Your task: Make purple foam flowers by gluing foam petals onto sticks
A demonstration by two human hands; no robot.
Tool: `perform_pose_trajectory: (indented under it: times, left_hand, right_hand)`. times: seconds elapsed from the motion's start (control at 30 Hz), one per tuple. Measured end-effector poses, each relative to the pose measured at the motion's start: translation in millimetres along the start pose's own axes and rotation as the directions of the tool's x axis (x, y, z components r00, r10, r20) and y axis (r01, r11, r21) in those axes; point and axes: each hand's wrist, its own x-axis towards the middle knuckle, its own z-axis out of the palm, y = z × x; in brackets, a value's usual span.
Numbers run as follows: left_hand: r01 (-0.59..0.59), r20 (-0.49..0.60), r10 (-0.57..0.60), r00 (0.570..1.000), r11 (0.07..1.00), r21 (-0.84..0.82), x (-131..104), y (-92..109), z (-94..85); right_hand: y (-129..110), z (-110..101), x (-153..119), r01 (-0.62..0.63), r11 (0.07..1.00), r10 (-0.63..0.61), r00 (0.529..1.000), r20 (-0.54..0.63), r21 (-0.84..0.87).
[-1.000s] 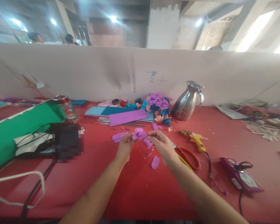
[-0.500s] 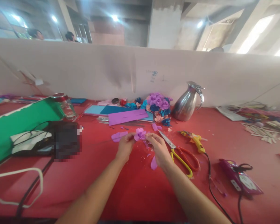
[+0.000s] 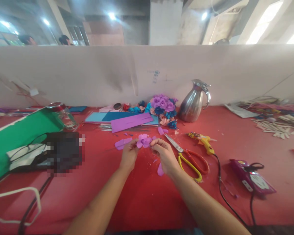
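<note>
A purple paper flower (image 3: 144, 140) with spread petals is held up above the red table. My left hand (image 3: 129, 156) pinches it from the left side. From the right, my right hand (image 3: 165, 156) has thumb and fingertips pressed together at the edge of a petal. Loose purple paper pieces (image 3: 122, 143) lie beside my left hand, and another purple piece (image 3: 160, 169) is under my right wrist. Open scissors (image 3: 186, 156) with one yellow and one red handle rest just right of my right hand.
Farther right are a yellow glue gun (image 3: 205, 144) and a maroon box with cords (image 3: 252, 178). Behind stand finished paper flowers (image 3: 163, 104), paper sheets (image 3: 131, 122) and a steel jug (image 3: 192, 102). A glass jar (image 3: 65, 117) and dark pouch (image 3: 66, 150) are left.
The camera view has shifted slightly, so the scene sits a little farther left and up. The flower has turned somewhat between my fingers; both hands keep their hold.
</note>
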Motion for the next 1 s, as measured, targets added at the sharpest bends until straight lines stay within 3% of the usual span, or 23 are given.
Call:
perform_pose_trajectory:
  times: [0.13, 0.4, 0.53, 0.67, 0.8, 0.9, 1.0]
  left_hand:
    - [0.019, -0.065, -0.020, 0.998, 1.000, -0.020, 2.9, -7.9, -4.4]
    - [0.026, 0.082, -0.029, 0.996, 0.999, 0.045, 0.3, -3.5, -5.0]
    - [-0.023, 0.087, 0.007, 0.996, 0.984, 0.176, 0.0, -1.5, -7.2]
    - [-0.063, 0.120, 0.035, 0.992, 0.968, 0.243, -0.3, 0.4, -9.8]
    - [-0.109, 0.114, 0.080, 0.990, 0.955, 0.275, -2.9, 5.5, -8.3]
    - [-0.110, -0.012, 0.120, 0.993, 0.938, 0.328, -1.7, 5.0, -8.2]
    - [-0.081, -0.102, 0.124, 0.987, 0.932, 0.354, 3.0, -2.1, -11.1]
  right_hand:
    - [-1.2, -2.5, -0.3, 0.122, 0.991, -0.125, 0.991, -0.052, -0.045]
    - [-10.1, -5.8, -1.4, 0.268, 0.948, -0.280, 0.959, -0.050, -0.173]
    - [-16.1, -6.4, -2.5, 0.434, 0.794, -0.443, 0.893, 0.085, -0.426]
    - [-17.0, -2.7, -3.9, 0.539, 0.622, -0.551, 0.817, 0.173, -0.568]
    - [-21.4, -0.6, -4.2, 0.553, 0.559, -0.575, 0.795, 0.191, -0.618]
    - [-37.8, -6.7, 0.8, 0.538, 0.563, -0.645, 0.761, 0.074, -0.627]
    - [-67.0, -20.7, 17.1, 0.513, 0.536, -0.763, 0.634, -0.124, -0.671]
